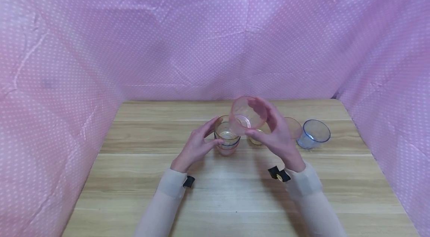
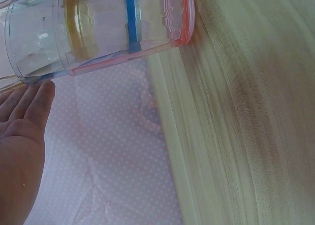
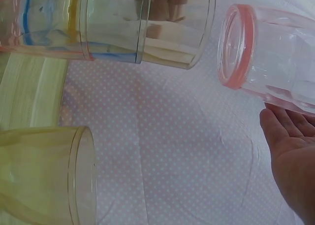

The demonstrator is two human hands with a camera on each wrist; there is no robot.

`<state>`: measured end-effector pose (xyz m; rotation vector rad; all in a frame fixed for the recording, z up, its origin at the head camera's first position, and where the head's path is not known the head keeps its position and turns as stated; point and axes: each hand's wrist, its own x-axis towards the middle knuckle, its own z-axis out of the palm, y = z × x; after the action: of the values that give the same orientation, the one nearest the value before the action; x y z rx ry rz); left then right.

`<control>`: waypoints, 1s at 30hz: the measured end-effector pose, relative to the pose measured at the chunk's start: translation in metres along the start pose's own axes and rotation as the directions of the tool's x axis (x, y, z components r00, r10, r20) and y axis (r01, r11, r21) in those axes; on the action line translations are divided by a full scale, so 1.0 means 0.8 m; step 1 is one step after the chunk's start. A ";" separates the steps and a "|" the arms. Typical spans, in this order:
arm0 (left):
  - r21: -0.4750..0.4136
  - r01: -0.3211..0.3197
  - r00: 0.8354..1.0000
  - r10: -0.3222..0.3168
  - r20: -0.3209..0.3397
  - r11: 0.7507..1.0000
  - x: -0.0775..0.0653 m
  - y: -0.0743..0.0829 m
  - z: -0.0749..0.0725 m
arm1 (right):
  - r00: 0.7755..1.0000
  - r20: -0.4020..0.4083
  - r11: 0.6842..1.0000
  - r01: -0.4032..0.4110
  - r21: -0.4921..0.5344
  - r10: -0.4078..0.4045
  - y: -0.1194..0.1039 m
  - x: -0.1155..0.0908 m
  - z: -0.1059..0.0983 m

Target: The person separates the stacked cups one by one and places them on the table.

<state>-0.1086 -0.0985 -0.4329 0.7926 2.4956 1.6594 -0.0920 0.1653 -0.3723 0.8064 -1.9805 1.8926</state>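
Observation:
My left hand (image 1: 196,146) curls around a stack of nested clear tumblers (image 1: 227,150), its thumb on the near side. Yellow is topmost, with blue and pink rims below; the left wrist view shows the stack (image 2: 103,30) upright on the table, fingers (image 2: 42,99) against its upper part. Raised above the table, a pink tumbler (image 1: 246,108) is in the grip of my right hand (image 1: 282,136), thumb low and fingers on the far side. The tumbler is tilted. In the right wrist view the pink tumbler's base (image 3: 241,48) is higher than the stack's rim (image 3: 209,28).
A yellow tumbler (image 1: 256,140) stands right of the stack, partly hidden by my right hand. Beyond that hand are another pink tumbler (image 1: 293,128) and a blue tumbler (image 1: 314,134). Pink dotted cloth (image 1: 215,43) hangs around the wooden table (image 1: 228,199).

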 end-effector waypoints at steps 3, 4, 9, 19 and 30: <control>-0.001 -0.004 1.000 0.004 -0.004 1.000 0.000 -0.001 0.000 | 1.000 -0.013 1.000 0.009 0.019 -0.008 -0.001 -0.004 -0.003; -0.001 -0.005 1.000 0.005 -0.005 1.000 0.000 -0.001 0.000 | 1.000 -0.018 1.000 0.010 0.028 -0.009 -0.002 -0.005 -0.005; -0.001 -0.004 1.000 0.004 -0.012 1.000 0.000 0.000 0.001 | 0.999 -0.033 0.999 0.020 0.038 -0.018 -0.004 -0.011 -0.012; 0.000 0.007 1.000 -0.007 -0.011 1.000 0.000 -0.002 0.001 | 0.997 -0.072 1.000 0.003 0.025 -0.002 -0.009 -0.028 -0.026; 0.004 0.018 1.000 -0.017 -0.008 1.000 0.000 -0.001 0.002 | 0.995 -0.100 0.999 0.010 0.053 -0.005 -0.009 -0.047 -0.044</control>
<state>-0.1085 -0.0975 -0.4344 0.7635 2.5052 1.6557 -0.0634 0.2074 -0.3843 0.7174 -1.8727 1.9496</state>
